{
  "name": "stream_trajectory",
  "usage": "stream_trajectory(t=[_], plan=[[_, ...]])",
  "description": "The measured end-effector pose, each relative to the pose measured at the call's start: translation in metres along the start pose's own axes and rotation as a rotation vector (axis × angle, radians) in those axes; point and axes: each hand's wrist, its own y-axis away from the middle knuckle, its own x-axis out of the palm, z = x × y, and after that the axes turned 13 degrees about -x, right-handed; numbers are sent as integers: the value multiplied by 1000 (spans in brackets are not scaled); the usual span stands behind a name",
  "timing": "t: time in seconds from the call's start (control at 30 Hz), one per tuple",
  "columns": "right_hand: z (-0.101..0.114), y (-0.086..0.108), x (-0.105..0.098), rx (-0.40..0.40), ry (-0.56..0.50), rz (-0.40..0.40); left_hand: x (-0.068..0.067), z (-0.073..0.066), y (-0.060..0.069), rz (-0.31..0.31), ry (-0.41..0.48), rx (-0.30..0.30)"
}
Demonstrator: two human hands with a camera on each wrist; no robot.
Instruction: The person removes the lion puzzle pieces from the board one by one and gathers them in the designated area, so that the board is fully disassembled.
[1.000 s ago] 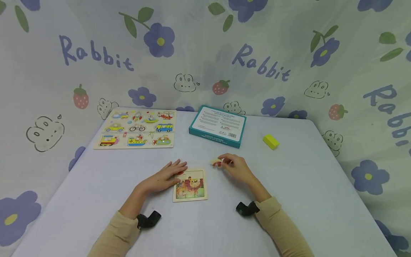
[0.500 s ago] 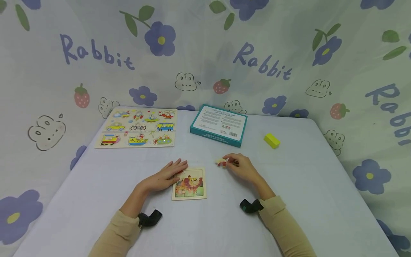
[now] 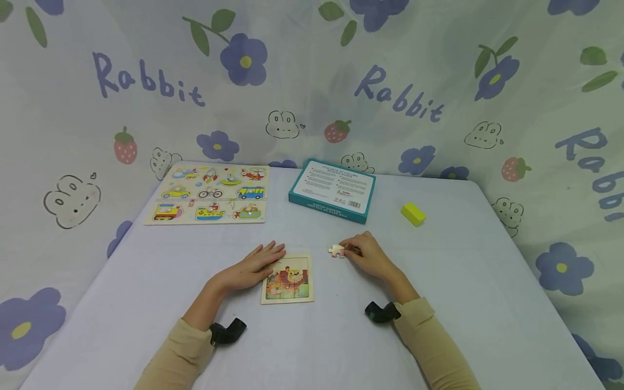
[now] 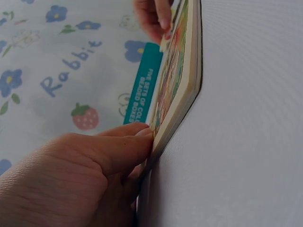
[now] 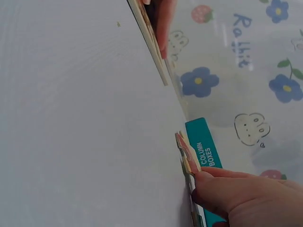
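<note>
Your right hand (image 3: 370, 254) pinches a small jigsaw piece (image 3: 336, 251) between thumb and fingers. The piece is flat and thin, with round bumps, a pale wood edge and a red and cream face. It pokes out to the left of your right fingertips, in the gap between your two hands. I cannot tell if it touches the table (image 3: 312, 346). Some darker bits peek out under your right palm, too hidden to name.

Your left hand (image 3: 249, 269) lies with its fingers stretched out, resting on the left side of a square lion puzzle (image 3: 287, 301). Its thumb touches the picture part. The puzzle has a smooth, pale wood rim, and the wavy joins between its pieces show. It sits just right of your left hand and lies apart from the piece in your right.

The table top is white, with a fine weave like cloth. Past your left hand lies a big, flat, pale board (image 3: 188, 215) with bright pictures of a bus, a bike and a boat. Past both hands, nearer your right, is a flat teal box (image 3: 332, 189) with sharp corners and a white label. Beyond your right hand, off to its right, sits a chunky yellow block (image 3: 413, 214) with straight sides.
</note>
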Motion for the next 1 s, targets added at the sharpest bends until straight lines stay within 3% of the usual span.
stream_trajectory(t=[0.4, 1.0], plan=[[-6, 4, 3, -68, 84, 0, 0, 0, 0, -7, -11, 3], [-7, 5, 2, -48, 98, -68, 0, 0, 0, -11, -9, -1]])
